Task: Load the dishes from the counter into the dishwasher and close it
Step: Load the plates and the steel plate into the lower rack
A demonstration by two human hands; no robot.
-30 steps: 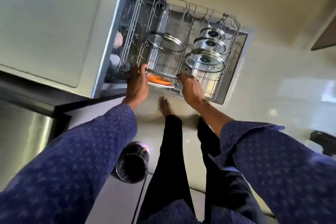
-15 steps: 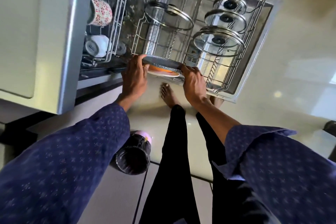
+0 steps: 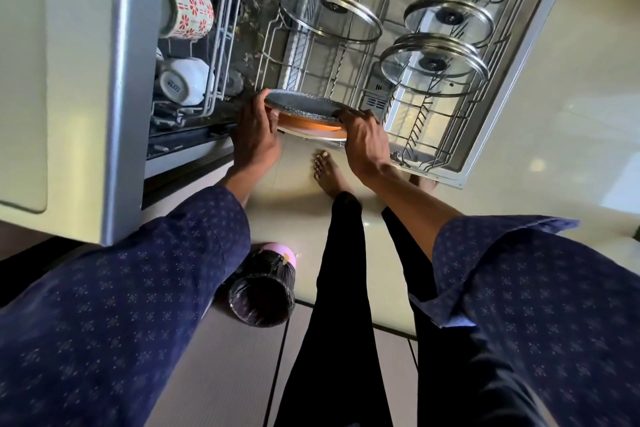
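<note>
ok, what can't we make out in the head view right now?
- Plate stack: count unclear, the grey top plate and both hands hide the rest.
- Upper rack: cut off by the top edge; cabinet front hides its left side.
- White cup: base print too small.
- Right foot: behind the dishwasher door.

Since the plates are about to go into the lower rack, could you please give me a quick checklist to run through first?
1. Left hand grips the plates: ok.
2. Right hand grips the opposite edge: ok.
3. Lower rack pulled out: ok.
4. Free slots near the plates: ok, the tines at the rack's near end are bare.
5. Glass lids apart from the plates: ok.
6. How many plates are stacked: cannot tell.
</note>
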